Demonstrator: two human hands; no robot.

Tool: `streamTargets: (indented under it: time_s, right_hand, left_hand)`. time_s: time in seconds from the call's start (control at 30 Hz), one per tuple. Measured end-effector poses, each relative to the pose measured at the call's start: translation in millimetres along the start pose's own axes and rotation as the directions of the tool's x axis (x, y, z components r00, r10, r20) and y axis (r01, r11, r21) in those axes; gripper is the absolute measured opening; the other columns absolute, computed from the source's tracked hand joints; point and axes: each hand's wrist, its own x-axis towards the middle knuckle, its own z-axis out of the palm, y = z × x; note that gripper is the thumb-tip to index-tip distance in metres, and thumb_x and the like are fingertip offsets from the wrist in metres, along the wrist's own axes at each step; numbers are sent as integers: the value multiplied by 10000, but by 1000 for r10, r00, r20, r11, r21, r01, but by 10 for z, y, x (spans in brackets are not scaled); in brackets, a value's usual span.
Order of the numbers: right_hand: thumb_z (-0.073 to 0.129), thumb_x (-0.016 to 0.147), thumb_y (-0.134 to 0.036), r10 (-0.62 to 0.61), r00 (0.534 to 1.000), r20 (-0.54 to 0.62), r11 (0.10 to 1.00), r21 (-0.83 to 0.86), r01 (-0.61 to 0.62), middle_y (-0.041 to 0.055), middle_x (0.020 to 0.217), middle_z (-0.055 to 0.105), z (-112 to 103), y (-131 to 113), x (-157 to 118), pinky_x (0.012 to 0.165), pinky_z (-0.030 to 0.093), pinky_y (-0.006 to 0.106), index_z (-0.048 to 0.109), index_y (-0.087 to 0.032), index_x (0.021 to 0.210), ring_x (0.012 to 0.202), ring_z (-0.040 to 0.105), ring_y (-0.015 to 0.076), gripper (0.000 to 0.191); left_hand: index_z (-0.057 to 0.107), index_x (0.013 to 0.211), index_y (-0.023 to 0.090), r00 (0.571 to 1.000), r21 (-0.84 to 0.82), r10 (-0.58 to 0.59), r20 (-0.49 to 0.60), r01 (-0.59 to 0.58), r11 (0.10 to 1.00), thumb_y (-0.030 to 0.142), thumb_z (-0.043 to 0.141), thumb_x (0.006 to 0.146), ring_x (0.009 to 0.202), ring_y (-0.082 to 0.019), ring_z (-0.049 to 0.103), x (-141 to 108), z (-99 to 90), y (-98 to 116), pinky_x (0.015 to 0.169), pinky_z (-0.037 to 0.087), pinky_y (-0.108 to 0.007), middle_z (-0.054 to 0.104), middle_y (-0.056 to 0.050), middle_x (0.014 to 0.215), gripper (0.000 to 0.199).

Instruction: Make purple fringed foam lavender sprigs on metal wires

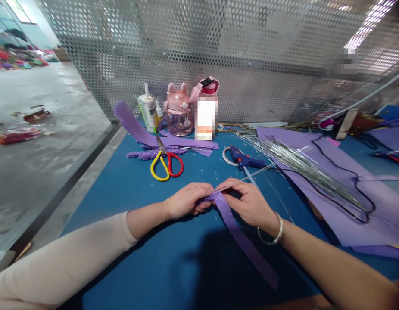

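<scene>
My left hand (190, 200) is closed on the gathered end of a purple strip (236, 230), its fingers wrapped over the bunched part. My right hand (247, 202) pinches a thin wire (262, 170) where it meets the purple gathers, and the fingertips of both hands nearly touch. From there the strip's loose tail hangs down toward the lower right, over the blue table. Beyond my hands, scissors (167, 161) with one yellow and one red handle lie by purple fuzzy stems (143, 153). A blue glue gun (246, 159) rests past my right hand.
Against the perforated metal panel (244, 56) stand a pink bottle (179, 114), a drink cup (149, 113) and a blurred-out bright screen (206, 118). Bundled wires (312, 168), purple sheets (338, 215) and a black cord cover the right of the blue table (122, 185).
</scene>
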Motion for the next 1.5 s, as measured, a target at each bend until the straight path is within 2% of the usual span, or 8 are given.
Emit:
streamTargets:
  time_s: [0.17, 0.37, 0.6, 0.7, 0.83, 0.9, 1.13, 1.5]
  right_hand:
    - [594, 785, -167, 14, 999, -41, 999, -45, -16, 10, 804, 644, -39, -9, -12, 735, 453, 275, 662, -202, 827, 766, 597, 156, 87]
    - [610, 775, -191, 52, 998, -48, 996, -65, -55, -5, 769, 610, -56, -3, -27, 705, 439, 256, 605, -197, 781, 732, 567, 145, 9]
    - [563, 781, -197, 35, 999, -16, 996, -82, -36, -12, 724, 583, -40, 30, -22, 664, 433, 250, 589, -198, 753, 692, 538, 138, 38]
    - [552, 760, -169, 34, 999, -10, 996, -78, -35, -16, 706, 569, -32, 30, -15, 643, 424, 247, 588, -198, 741, 669, 524, 133, 50]
    - [563, 740, -127, 62, 998, 15, 997, -38, -61, -14, 725, 558, -3, 37, -19, 653, 420, 246, 597, -195, 773, 667, 513, 123, 83]
    - [561, 734, -108, 85, 996, 2, 995, 42, -85, -19, 736, 542, 14, 56, -29, 666, 427, 249, 568, -206, 870, 677, 516, 124, 168]
    - [438, 805, -139, 212, 975, 65, 943, 250, -221, -3, 766, 552, -9, 93, -34, 613, 418, 251, 532, -203, 878, 668, 510, 126, 135]
    - [557, 773, -204, 335, 935, 121, 890, 286, -356, -15, 705, 578, 7, 116, -34, 570, 385, 226, 622, -176, 857, 596, 489, 99, 110]
  left_hand:
    - [485, 736, 150, 991, 221, 100, -83, -80, 972, 370, 442, 871, 442, -51, 300, -48, 50, 31, 406, 221, -178, 395, 52, 563, 262]
    - [582, 818, 148, 900, 691, 430, -74, -265, 672, 275, 440, 882, 662, -103, 482, -97, 88, 76, 623, 381, -213, 569, -1, 722, 201]
    - [588, 837, 165, 866, 835, 499, -34, -249, 490, 247, 421, 880, 698, -133, 539, -128, 129, 59, 652, 403, -237, 616, -33, 768, 191]
    - [581, 831, 168, 889, 801, 454, -57, -231, 552, 257, 420, 874, 674, -128, 532, -122, 131, 47, 627, 399, -232, 604, -25, 742, 189]
    - [510, 1015, 162, 980, 482, 184, -79, -124, 867, 286, 323, 906, 488, -96, 462, -89, 111, 31, 488, 362, -206, 562, 12, 634, 249]
    - [518, 1022, 150, 987, 365, 138, -87, -97, 926, 321, 256, 927, 448, -90, 390, -70, 94, 39, 449, 315, -200, 500, 29, 563, 327]
    - [481, 628, 153, 946, 441, 255, -199, -145, 886, 347, 268, 931, 507, -88, 337, -29, 43, 64, 481, 286, -219, 404, 26, 587, 418]
    - [601, 897, 141, 943, 387, 230, -241, -124, 914, 338, 482, 852, 586, -90, 408, -16, 17, 36, 579, 344, -215, 495, 27, 654, 235]
